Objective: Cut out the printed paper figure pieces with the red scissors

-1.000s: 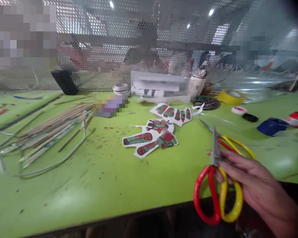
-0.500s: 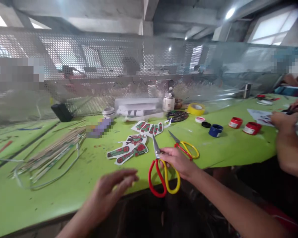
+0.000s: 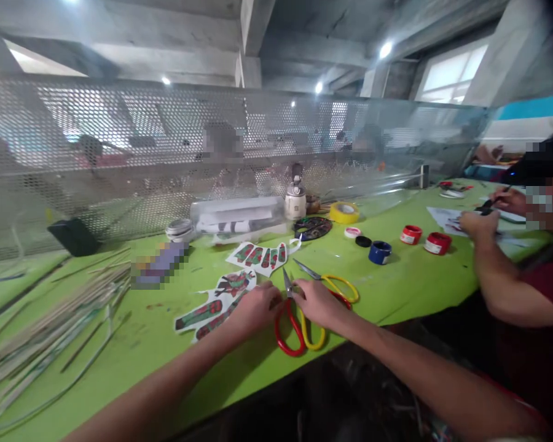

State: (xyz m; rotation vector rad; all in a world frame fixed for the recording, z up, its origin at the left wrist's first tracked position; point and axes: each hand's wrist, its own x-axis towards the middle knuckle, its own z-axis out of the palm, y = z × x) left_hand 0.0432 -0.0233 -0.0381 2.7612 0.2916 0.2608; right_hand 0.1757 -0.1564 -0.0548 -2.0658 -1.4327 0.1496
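My right hand (image 3: 320, 301) is closed around a pair of scissors (image 3: 299, 352) near the pivot. The blades point away from me; the red and yellow handle loops hang toward me at the table edge. Beside the scissors, my left hand (image 3: 258, 305) has its fingers curled in, and what they grip, if anything, is hidden. Under and beyond my left hand lie painted paper cutouts (image 3: 203, 316) in green and red. Another painted sheet (image 3: 260, 256) lies farther back. A second pair of scissors (image 3: 343, 287) rests just beyond my right hand.
Thin bamboo sticks (image 3: 59, 325) lie at left, near a dark box (image 3: 74, 236). Blue (image 3: 380, 252) and red paint jars (image 3: 437, 244), yellow tape (image 3: 344, 213) and a bottle (image 3: 295, 199) stand on the green tabletop (image 3: 133, 374). At right, a co-worker's arm (image 3: 502, 288) rests over papers.
My left hand has moved from the front edge up and right to beside the scissors, its fingers curling in. The view has turned right, showing more of the co-worker.
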